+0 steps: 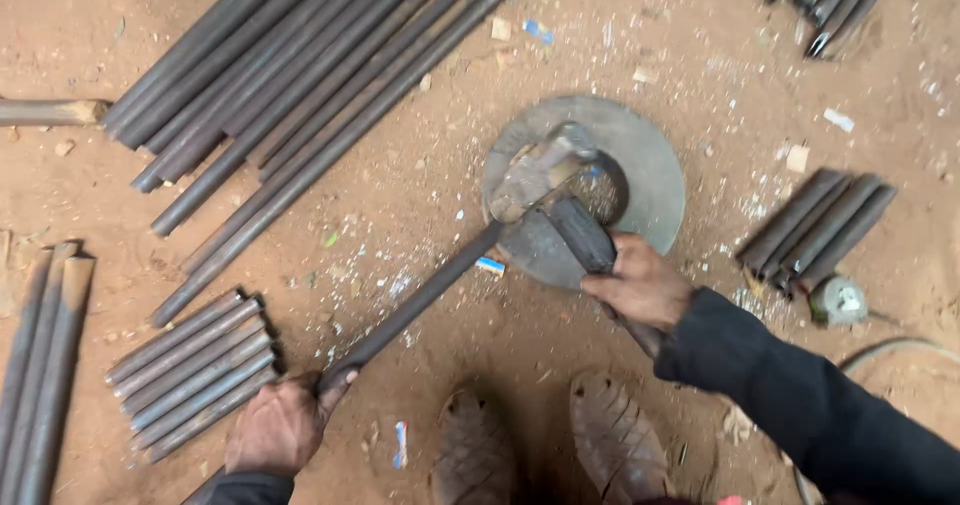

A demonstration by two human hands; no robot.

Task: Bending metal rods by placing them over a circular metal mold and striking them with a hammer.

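My left hand [280, 427] grips the near end of a long dark metal rod [420, 300] that slants up to the right. Its far end rests on a round metal disc [650, 165] lying on the dirt. My right hand [640, 285] holds the dark handle of a heavy hammer-like tool [545, 170], whose grey head sits on the disc over the rod's end. My two sandalled feet [545, 445] stand just below the disc.
Long dark rods [300, 75] lie piled at upper left. Short cut pieces lie in bundles at lower left [195, 370], at right [815, 225] and at top right [835, 0]. More rods [40, 365] lie at the far left. A tape measure [838, 300] sits at right.
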